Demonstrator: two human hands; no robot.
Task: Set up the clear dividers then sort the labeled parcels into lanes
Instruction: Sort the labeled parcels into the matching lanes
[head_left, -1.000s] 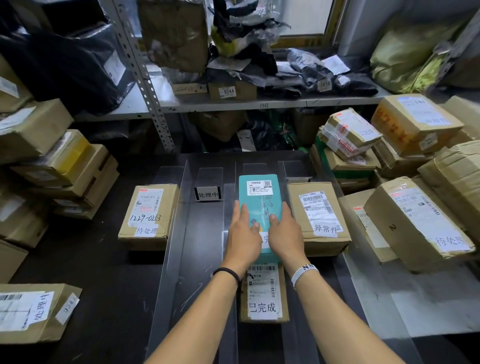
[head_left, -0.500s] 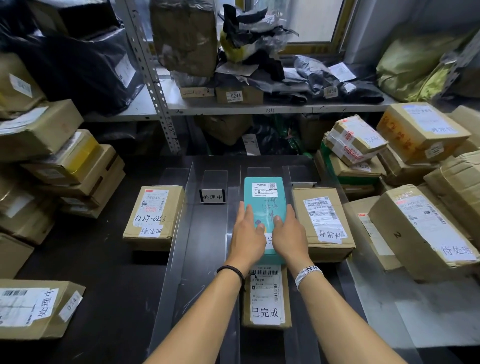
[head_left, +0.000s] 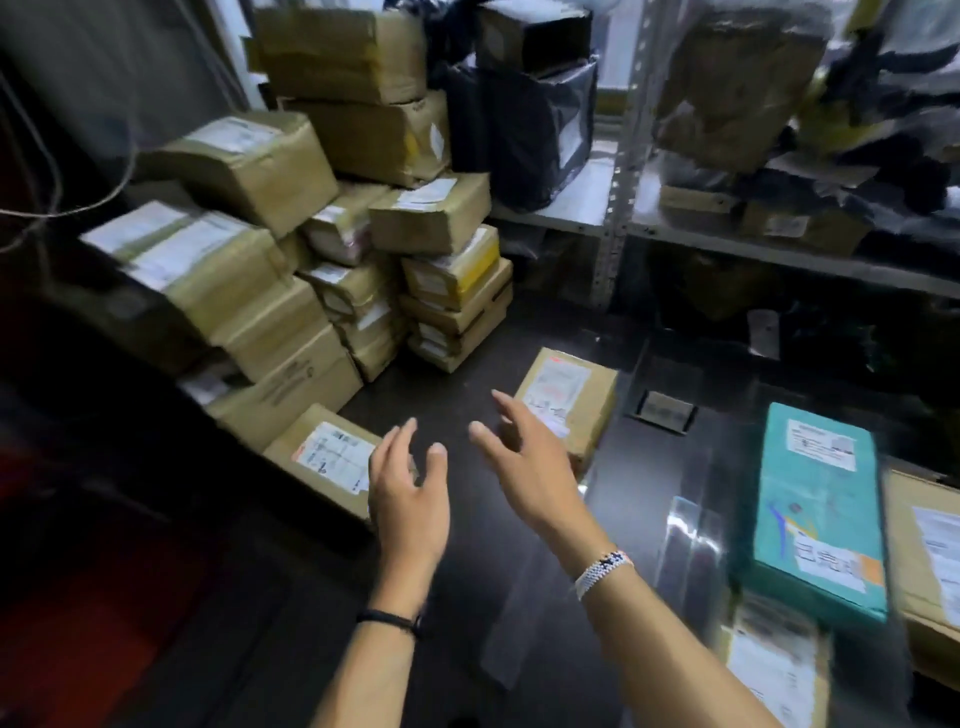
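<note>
Black wristband (head_left: 389, 618), seemingly beaded white bracelet (head_left: 605, 571)

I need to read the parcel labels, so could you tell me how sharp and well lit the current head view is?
Head view: motion blur smears the labels on the teal parcel and the stacked boxes beyond reading; the left edge is dark; glare streaks the clear divider.

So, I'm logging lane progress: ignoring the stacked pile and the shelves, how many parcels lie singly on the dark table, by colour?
Teal parcel: 1
Brown cardboard parcels: 4
Total: 5
</note>
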